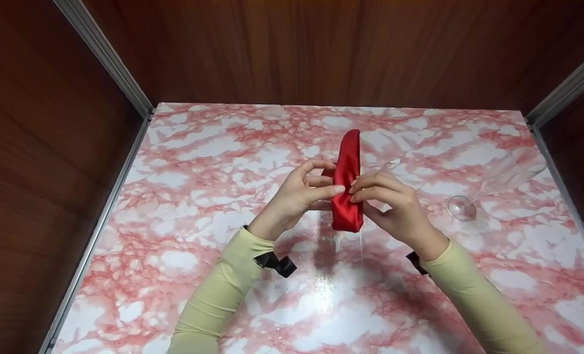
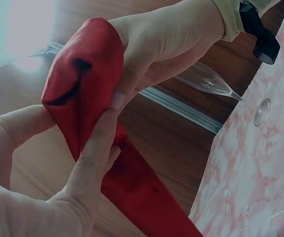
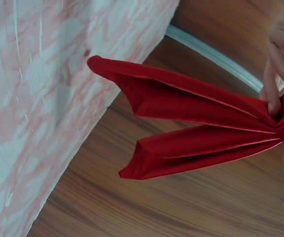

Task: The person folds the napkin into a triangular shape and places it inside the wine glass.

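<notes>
A folded red satin cloth (image 1: pixel 347 182) is held above the table between both hands, its long side running away from the person in the head view. My left hand (image 1: pixel 299 194) grips it from the left, thumb on the near face and fingers partly hidden behind. From the right, my right hand (image 1: pixel 393 201) pinches the cloth's middle between fingers and thumb. Pleats of the cloth (image 3: pixel 191 98) fan out into two layered parts in the right wrist view. A rounded folded end (image 2: pixel 90 64) and a long tail of the cloth show in the left wrist view.
On the table's right side stands a clear stemmed glass (image 1: pixel 511 172), upright on its round foot. The red and white marbled table (image 1: pixel 184 260) is bounded by brown wood-grain panels (image 1: pixel 302 54) with metal edging. Black straps (image 1: pixel 277 264) sit at the wrists.
</notes>
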`<action>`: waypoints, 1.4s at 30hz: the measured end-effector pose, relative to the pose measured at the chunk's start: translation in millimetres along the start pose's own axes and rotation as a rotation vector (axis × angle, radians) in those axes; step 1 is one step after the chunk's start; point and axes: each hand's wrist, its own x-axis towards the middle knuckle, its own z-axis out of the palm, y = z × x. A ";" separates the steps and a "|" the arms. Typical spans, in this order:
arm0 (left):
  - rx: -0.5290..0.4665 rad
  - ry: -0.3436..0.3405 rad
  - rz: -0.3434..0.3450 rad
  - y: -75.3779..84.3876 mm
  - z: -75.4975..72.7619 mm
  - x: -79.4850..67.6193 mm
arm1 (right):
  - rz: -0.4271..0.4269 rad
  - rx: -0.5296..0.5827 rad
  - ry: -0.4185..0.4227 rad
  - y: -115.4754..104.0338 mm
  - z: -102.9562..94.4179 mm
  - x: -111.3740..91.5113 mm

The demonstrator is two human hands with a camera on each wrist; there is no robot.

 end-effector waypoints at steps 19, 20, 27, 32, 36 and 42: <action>0.312 0.068 0.311 -22.0 0.5 2.6 | 0.439 0.168 0.140 -15.7 -0.6 -1.7; 0.313 0.070 0.312 -20.4 2.5 0.4 | 0.502 0.183 0.168 -13.9 0.0 -2.5; 0.282 0.061 0.347 -26.0 5.5 -3.3 | 0.922 0.343 0.212 9.7 4.0 -16.3; 0.287 0.057 0.364 -34.7 1.7 -0.9 | 0.997 0.458 0.245 9.7 2.8 -13.2; 0.300 0.057 0.353 -32.0 3.0 -3.0 | 1.006 0.521 0.294 8.6 2.5 -10.8; 0.298 0.053 0.333 -34.9 1.0 0.1 | 0.964 0.547 0.374 9.0 6.8 -11.0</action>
